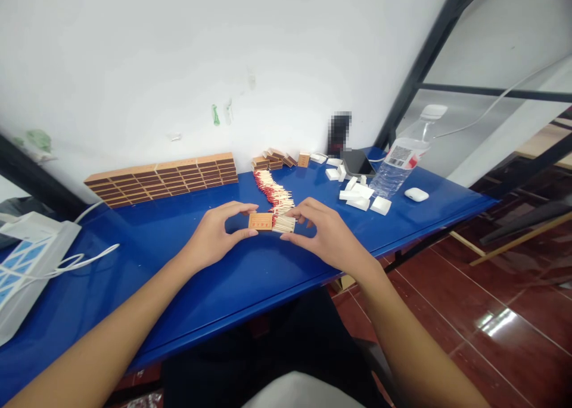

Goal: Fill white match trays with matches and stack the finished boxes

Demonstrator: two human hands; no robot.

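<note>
My left hand grips the orange sleeve of a matchbox between thumb and fingers. At its right end, my right hand pinches the white inner tray, which is filled with matches. The tray sticks part way out of the sleeve, and the red match heads lie toward the sleeve. Just behind the hands, a long heap of loose red-headed matches curves back toward the wall.
Stacked matchboxes line the wall at left. Several sleeves lie behind the heap. White trays, a phone, a water bottle and an earbud case are at right. A white device with cables is at left.
</note>
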